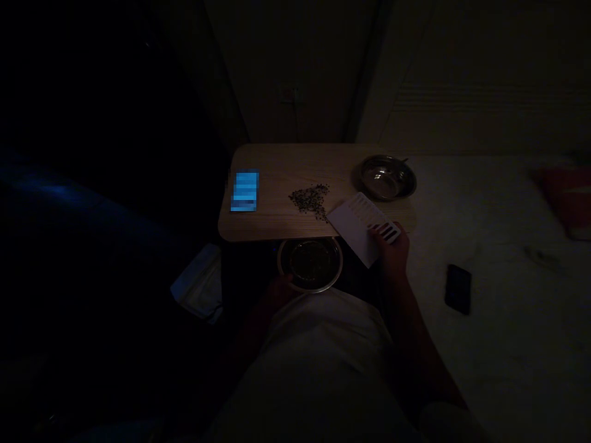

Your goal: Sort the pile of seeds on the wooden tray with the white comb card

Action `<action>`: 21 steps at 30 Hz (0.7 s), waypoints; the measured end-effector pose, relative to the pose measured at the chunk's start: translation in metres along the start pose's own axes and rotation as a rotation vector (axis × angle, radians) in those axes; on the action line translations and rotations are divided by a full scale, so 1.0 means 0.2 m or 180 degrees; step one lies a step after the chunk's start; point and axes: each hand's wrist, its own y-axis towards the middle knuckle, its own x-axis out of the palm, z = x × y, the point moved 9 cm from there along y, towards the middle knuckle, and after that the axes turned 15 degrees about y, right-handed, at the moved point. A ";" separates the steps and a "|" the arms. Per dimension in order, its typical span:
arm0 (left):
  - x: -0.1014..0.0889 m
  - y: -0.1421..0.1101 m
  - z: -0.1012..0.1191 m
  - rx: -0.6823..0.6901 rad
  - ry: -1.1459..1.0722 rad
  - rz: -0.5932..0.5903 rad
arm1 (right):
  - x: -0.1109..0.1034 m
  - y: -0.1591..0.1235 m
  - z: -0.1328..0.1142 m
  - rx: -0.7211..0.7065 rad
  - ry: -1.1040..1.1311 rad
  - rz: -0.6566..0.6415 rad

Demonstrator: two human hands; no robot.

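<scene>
The room is very dark. My right hand (393, 249) is closed on the near right end of a flat white slotted board (351, 229), whose exact kind I cannot make out. Its far left corner reaches beside a scattered pile of small dark and pale grains, perhaps seeds (310, 199), on a wooden table (272, 224). Just below the table's front edge, my left hand (282, 289) grips the near left rim of a round metal bowl (309, 290). The bowl's inside is too dark to read.
A second metal bowl (388, 177) stands at the table's back right corner. At the left end glows a blurred blue screen (244, 191). A dark phone (458, 289) lies on a pale bed-like surface (503, 344) to the right, with a red item (566, 200) beyond. Left of the table is a pale packet (199, 284).
</scene>
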 end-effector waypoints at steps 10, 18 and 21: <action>0.09 -0.01 0.03 -0.0174 -0.0236 -0.0411 | -0.02 0.00 0.00 -0.0031 -0.0102 0.0064; 0.06 -0.07 0.03 -0.0187 -0.0340 -0.0384 | 0.03 -0.02 -0.04 -0.0079 -0.0186 0.0072; 0.08 -0.05 0.02 -0.0310 -0.0283 -0.0367 | 0.04 -0.02 -0.05 -0.0113 -0.0307 0.0043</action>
